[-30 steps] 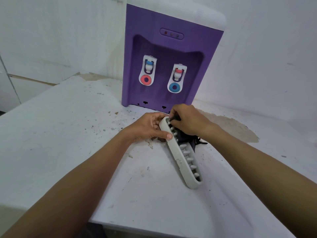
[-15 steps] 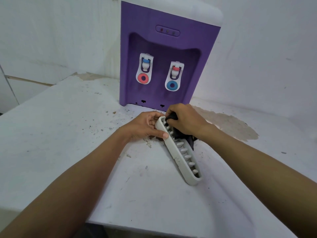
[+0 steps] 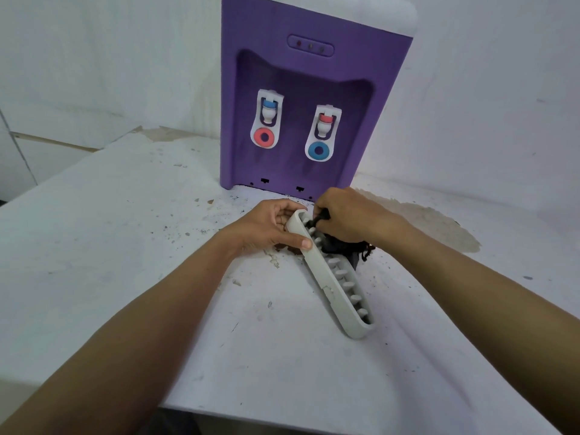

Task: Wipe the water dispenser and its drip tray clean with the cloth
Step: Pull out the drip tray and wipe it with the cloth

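Left grip: left hand [image 3: 270,224] wrapped round far end of tray [image 3: 320,271], thumb flat on outer wall, fingers behind.
Right grip: right hand [image 3: 348,215] bunched round dark cloth [image 3: 342,248], a twist of it pushed between ribs at far end of tray.
Tray: detached from dispenser [image 3: 314,89], tipped on one long edge on table [image 3: 125,246]; long axis from 11 o'clock to 5 o'clock, near end resting on table.
Cloth: mostly hidden under right hand, at 3 o'clock of tray's far end; frayed edge showing.
Dispenser: upright at 12 o'clock of both hands, close behind them; slots at base vacant.
Table: flecked with dirt; brown stain [image 3: 439,227] at 3 o'clock of right hand.
Step in hand: judged as wiping inside of tray, far end.
Next move: likely a pass of cloth along ribs toward 5 o'clock; calls for firm bracing at left, since tray stands on edge. Dispenser face apparently not yet wiped.
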